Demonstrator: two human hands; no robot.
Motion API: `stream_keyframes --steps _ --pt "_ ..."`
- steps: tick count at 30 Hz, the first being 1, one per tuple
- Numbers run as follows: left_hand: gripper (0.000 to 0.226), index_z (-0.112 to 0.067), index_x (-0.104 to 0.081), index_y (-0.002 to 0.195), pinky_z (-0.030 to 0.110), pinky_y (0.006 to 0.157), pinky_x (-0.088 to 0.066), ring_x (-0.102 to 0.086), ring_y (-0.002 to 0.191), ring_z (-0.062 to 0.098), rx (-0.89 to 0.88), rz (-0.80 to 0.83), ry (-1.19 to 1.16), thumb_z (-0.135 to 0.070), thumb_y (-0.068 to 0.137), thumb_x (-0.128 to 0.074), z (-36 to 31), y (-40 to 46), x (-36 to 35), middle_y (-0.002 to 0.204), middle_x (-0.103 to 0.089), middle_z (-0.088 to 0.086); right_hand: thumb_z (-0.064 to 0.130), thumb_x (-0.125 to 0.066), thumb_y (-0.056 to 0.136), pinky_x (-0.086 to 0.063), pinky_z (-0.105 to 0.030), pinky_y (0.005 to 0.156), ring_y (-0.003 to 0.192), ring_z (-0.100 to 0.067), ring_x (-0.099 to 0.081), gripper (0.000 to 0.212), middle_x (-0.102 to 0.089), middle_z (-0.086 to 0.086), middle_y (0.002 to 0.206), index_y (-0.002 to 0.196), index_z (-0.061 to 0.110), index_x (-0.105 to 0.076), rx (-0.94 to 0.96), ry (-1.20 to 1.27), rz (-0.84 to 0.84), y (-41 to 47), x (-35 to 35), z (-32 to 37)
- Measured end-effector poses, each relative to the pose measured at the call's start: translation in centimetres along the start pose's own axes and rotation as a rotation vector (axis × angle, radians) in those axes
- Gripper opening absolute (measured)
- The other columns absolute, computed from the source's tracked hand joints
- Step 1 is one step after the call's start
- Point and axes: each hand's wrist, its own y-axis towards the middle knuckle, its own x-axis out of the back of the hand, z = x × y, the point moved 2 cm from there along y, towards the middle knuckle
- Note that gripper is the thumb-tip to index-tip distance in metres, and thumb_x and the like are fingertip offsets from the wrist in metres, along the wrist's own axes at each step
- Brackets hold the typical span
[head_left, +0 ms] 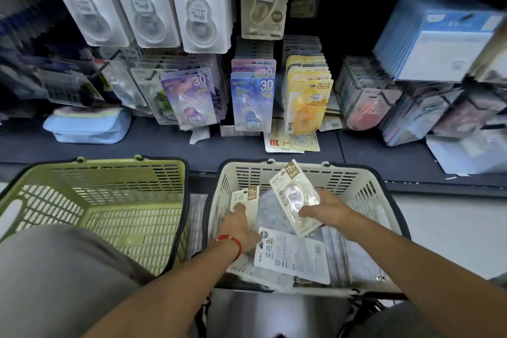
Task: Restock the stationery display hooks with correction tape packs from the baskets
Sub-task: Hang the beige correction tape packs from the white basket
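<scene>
Both hands are inside the cream basket (pixel 365 186) on the floor. My right hand (pixel 327 210) grips a beige correction tape pack (pixel 295 196), lifted and tilted with its clear blister facing up. My left hand (pixel 241 223), a red string on its wrist, rests its fingers on a second beige pack (pixel 245 199) standing against the basket's left wall. More packs lie flat in the basket, the top one a white-backed pack (pixel 295 254) face down. Above, display hooks carry rows of correction tape packs: purple (pixel 190 99), blue (pixel 252 101), yellow (pixel 308 103).
A green basket (pixel 90 200) with nothing visible in it stands left of the cream one. A dark shelf ledge (pixel 164 145) holds a light blue pouch (pixel 87 125) and loose cards (pixel 290 143). Large white packs (pixel 142 0) hang above. My knee fills the lower left.
</scene>
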Motion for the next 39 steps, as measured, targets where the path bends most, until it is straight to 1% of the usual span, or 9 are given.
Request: stream_keyframes --steps 9,12,16,20,23,28,33,36,39 --pt "0.081 -0.017 -0.039 0.152 0.01 0.053 -0.05 -0.068 0.061 -0.007 -0.056 -0.061 -0.867 -0.01 0.08 -0.075 -5.0 -2.7 1.9 0.081 -0.07 -0.01 0.01 -0.076 0.089 -0.064 -0.046 0.087 0.1 -0.022 -0.075 0.044 -0.076 -0.002 0.112 0.127 0.025 -0.06 0.108 0.368 -0.101 -1.6 -0.5 -0.2" --pt "0.062 -0.024 -0.053 0.138 0.023 0.07 -0.059 -0.071 0.073 0.001 -0.101 -0.105 -0.981 -0.01 0.082 -0.076 -6.1 -3.3 2.2 0.104 -0.064 -0.002 0.015 -0.075 0.091 -0.062 -0.051 0.09 0.105 -0.024 -0.075 0.044 -0.076 0.001 0.114 0.128 0.033 -0.058 0.121 0.486 -0.142 -1.9 -1.2 0.6" --pt "0.092 -0.017 -0.042 0.154 0.045 0.102 -0.057 -0.065 0.12 0.022 -0.232 -0.048 -0.949 -0.016 0.077 -0.091 -6.1 -3.2 3.2 0.135 -0.058 0.003 0.027 -0.059 0.103 -0.059 -0.056 0.096 0.108 -0.027 -0.073 0.024 -0.075 -0.004 0.12 0.127 0.029 -0.058 0.154 0.548 -0.105 -2.4 -1.5 1.9" --pt "0.084 -0.027 -0.057 0.144 0.024 0.089 -0.057 -0.058 0.123 0.013 -0.353 0.005 -0.82 -0.03 0.069 -0.096 -5.7 -2.8 4.2 0.138 -0.055 -0.003 0.051 -0.056 0.104 -0.063 -0.051 0.089 0.108 -0.024 -0.076 0.033 -0.075 -0.006 0.124 0.128 0.028 -0.06 0.167 0.616 0.092 -2.5 -1.8 2.7" --pt "0.061 -0.03 -0.065 0.136 0.021 0.081 -0.053 -0.06 0.115 0.014 -0.333 -0.056 -0.822 -0.029 0.08 -0.088 -5.3 -2.1 5.3 0.125 -0.062 -0.007 0.02 -0.062 0.103 -0.056 -0.053 0.103 0.111 -0.02 -0.074 0.028 -0.076 -0.001 0.122 0.13 0.026 -0.06 0.185 0.51 0.012 -2.1 -2.1 2.7" --pt "0.061 -0.009 -0.053 0.146 0.044 0.088 -0.062 -0.072 0.112 0.029 -0.04 0.191 -1.108 -0.017 0.092 -0.078 -4.3 -1.5 5.5 0.131 -0.069 0.012 0.012 -0.058 0.103 -0.057 -0.05 0.1 0.118 -0.024 -0.071 0.031 -0.076 0.001 0.125 0.129 0.027 -0.066 0.208 0.546 0.192 -1.9 -2.1 3.1" --pt "0.037 -0.003 -0.065 0.13 0.047 0.078 -0.062 -0.074 0.106 0.033 0.048 0.198 -1.147 0.002 0.094 -0.069 -2.2 -0.8 5.6 0.121 -0.075 0.016 0.046 -0.051 0.107 -0.061 -0.035 0.08 0.093 -0.018 -0.072 0.032 -0.072 -0.004 0.113 0.119 0.021 -0.066 0.243 -0.132 0.094 -1.7 -1.9 -1.2" --pt "0.033 -0.002 -0.068 0.127 0.053 0.088 -0.06 -0.071 0.113 0.037 0.105 0.206 -1.169 0.004 0.095 -0.066 -1.3 -0.6 5.8 0.121 -0.075 0.017 0.052 -0.067 0.096 -0.048 -0.036 0.102 0.128 -0.019 -0.052 0.062 -0.05 0.001 0.141 0.148 0.025 -0.049 0.352 -0.849 0.306 -1.8 -3.0 -4.9" --pt "0.034 -0.005 -0.069 0.127 0.052 0.084 -0.061 -0.073 0.107 0.036 0.111 0.184 -1.225 0.005 0.096 -0.063 -1.0 -0.5 6.2 0.118 -0.076 0.017 0.058 -0.074 0.085 -0.043 -0.037 0.111 0.137 -0.018 -0.036 0.094 -0.032 0.004 0.151 0.161 0.027 -0.028 0.416 -1.029 0.345 -1.7 -3.6 -6.5"
